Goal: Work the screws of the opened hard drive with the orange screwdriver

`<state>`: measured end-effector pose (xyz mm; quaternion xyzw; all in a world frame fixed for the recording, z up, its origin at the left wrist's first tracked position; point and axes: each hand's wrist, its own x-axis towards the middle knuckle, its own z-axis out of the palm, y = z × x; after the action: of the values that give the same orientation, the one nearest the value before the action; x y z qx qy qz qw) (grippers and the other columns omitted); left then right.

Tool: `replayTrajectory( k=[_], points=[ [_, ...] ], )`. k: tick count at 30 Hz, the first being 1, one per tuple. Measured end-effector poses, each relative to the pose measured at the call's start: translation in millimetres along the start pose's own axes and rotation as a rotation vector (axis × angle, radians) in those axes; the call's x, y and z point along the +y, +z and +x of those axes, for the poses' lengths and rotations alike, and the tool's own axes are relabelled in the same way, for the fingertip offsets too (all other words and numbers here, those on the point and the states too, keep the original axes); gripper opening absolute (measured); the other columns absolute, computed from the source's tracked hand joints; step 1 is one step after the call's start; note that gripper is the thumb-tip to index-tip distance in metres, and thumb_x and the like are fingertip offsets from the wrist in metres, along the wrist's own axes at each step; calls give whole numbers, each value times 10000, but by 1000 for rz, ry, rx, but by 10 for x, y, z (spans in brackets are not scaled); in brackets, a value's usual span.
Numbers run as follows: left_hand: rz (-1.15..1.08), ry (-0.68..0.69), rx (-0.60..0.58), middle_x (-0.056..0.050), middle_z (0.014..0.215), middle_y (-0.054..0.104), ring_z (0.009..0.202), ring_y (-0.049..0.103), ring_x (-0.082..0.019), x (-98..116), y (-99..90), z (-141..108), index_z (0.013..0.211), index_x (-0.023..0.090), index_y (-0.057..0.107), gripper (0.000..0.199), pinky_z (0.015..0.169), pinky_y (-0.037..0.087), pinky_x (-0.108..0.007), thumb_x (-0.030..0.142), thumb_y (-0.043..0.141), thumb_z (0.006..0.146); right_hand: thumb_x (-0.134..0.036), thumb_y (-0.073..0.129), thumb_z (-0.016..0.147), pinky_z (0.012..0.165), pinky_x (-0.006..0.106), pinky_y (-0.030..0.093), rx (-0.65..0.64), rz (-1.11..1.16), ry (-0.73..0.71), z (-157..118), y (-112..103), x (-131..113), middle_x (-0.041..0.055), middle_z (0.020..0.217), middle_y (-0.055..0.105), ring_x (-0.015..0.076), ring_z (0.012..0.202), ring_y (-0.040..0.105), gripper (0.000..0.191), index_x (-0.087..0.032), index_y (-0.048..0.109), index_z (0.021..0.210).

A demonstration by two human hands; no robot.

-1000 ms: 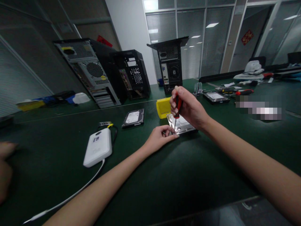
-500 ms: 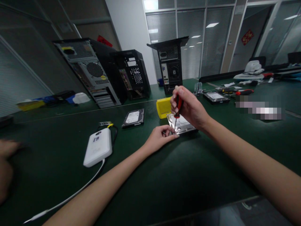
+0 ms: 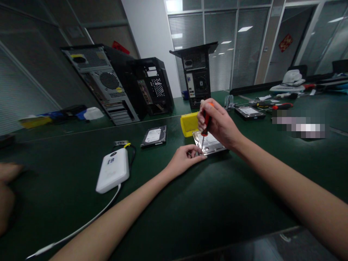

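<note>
In my right hand [image 3: 217,121] is a red and black screwdriver [image 3: 206,123], held nearly upright with fingers wrapped round its handle. Its tip meets the near left corner of a silver hard drive [image 3: 213,145] lying flat on the green table. My left hand [image 3: 187,156] rests at that same corner, thumb and fingers curled in against the drive's edge beside the screwdriver tip. Behind the drive stands a yellow plastic box [image 3: 189,125], partly hidden by my right hand. Any screw under the tip is too small to make out.
Another hard drive [image 3: 154,136] and a white power bank [image 3: 113,170] with a cable lie to the left. Computer cases [image 3: 108,83] stand behind. A third drive [image 3: 249,111] and pliers [image 3: 282,106] are at the right. Another person's hand [image 3: 9,172] is at the left edge.
Both my hands stay at the drive's corner. The screwdriver handle has turned slightly in my right fingers, showing more orange at the top.
</note>
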<state>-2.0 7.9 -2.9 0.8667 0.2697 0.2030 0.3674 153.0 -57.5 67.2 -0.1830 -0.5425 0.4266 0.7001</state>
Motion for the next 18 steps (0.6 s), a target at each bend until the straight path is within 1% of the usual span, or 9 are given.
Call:
replayTrajectory(
  k=[4, 6, 9, 15, 18],
  points=[
    [-1, -14, -7, 46, 613, 414, 575, 361, -112, 18, -5, 2, 887, 155, 674, 392, 541, 275, -221, 524, 662, 757, -443, 587, 844, 490, 193, 339, 7, 8, -4, 11, -8, 24, -68, 606, 434, 53, 498, 372, 236, -224, 517, 900],
    [-3, -19, -8, 44, 612, 418, 575, 361, -113, 27, -6, 3, 886, 153, 675, 397, 541, 277, -221, 527, 660, 754, -516, 529, 859, 488, 198, 344, 6, 15, 19, 17, -10, 28, -59, 608, 437, 60, 499, 373, 302, -224, 541, 935],
    [-2, -23, -4, 45, 606, 414, 572, 359, -113, 32, -4, 3, 887, 153, 677, 391, 540, 278, -221, 519, 662, 752, -600, 453, 864, 503, 211, 371, 2, 24, 65, 25, -6, 22, -43, 608, 447, 71, 504, 393, 410, -210, 566, 919],
    [0, -8, 4, 42, 612, 427, 580, 372, -114, 33, -5, 5, 885, 149, 678, 379, 544, 283, -220, 505, 667, 754, -616, 486, 837, 543, 202, 407, 22, 2, 73, 37, -10, 27, -36, 631, 495, 62, 536, 449, 431, -191, 562, 856],
    [-1, -7, 1, 45, 603, 428, 574, 380, -113, 30, -7, 6, 885, 149, 679, 387, 544, 284, -221, 512, 666, 751, -588, 526, 828, 562, 196, 423, 23, 4, 63, 40, -31, 37, -29, 660, 526, 57, 560, 481, 410, -181, 568, 844]
  ],
)
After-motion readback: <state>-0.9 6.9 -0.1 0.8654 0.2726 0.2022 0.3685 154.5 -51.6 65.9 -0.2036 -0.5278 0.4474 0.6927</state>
